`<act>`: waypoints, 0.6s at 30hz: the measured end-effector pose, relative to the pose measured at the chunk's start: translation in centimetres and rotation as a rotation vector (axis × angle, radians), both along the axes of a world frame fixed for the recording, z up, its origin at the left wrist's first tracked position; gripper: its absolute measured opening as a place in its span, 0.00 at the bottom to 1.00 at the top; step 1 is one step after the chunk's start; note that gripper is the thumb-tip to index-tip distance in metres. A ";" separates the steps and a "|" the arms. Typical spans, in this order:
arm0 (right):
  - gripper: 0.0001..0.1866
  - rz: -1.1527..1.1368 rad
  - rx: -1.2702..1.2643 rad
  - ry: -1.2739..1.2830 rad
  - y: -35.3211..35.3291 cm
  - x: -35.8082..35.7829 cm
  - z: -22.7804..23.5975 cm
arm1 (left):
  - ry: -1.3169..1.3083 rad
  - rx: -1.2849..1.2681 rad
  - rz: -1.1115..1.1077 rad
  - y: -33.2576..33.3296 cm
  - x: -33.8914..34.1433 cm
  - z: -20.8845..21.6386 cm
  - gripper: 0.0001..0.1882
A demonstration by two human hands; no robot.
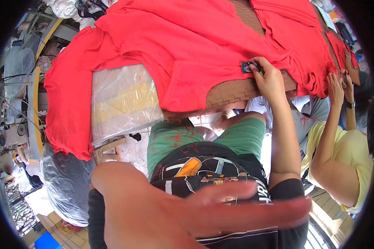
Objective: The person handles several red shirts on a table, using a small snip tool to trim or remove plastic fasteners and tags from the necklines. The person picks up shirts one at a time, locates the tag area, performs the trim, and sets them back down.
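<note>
A red shirt (183,50) is spread over the table, one part hanging down past its left corner. My right hand (268,79) reaches to the shirt's edge, thumb and fingers closed at a small black label (247,67). Whether anything else is between those fingers is hidden. My left hand (174,207) is raised close to the camera, away from the cloth. Two of its fingers stretch out to the right, a little blurred, and nothing shows in them.
Brown patterned covering (232,93) and clear plastic over a pale board (125,103) form the table's near edge. More red cloth (299,41) lies at the right, where a person in a yellow shirt (340,162) handles it. Machines (19,124) and a grey plastic-wrapped bundle (64,182) stand left.
</note>
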State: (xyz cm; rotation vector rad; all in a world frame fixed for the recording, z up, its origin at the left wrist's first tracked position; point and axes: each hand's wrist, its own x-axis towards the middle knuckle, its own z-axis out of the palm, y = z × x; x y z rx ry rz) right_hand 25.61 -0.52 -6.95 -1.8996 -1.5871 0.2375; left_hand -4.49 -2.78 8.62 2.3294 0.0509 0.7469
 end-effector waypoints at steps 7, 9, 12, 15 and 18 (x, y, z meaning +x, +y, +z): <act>0.15 0.329 0.014 0.280 -1.9 -3.7 3.6 | -0.068 -0.515 0.396 3.0 -0.2 -7.0 0.06; 0.16 0.414 -0.018 0.209 -1.8 -5.3 3.7 | -0.016 -0.479 0.521 3.2 0.9 -10.6 0.13; 0.16 0.436 -0.021 0.087 -1.7 -6.7 1.4 | 0.137 -0.480 0.708 3.3 2.7 -13.0 0.19; 0.11 0.412 -0.036 0.010 -1.4 -6.9 0.0 | 0.168 -0.325 0.715 3.6 2.7 -15.6 0.22; 0.08 0.366 -0.079 0.325 -1.3 -7.0 0.4 | 0.174 -0.244 0.715 3.7 2.6 -16.3 0.22</act>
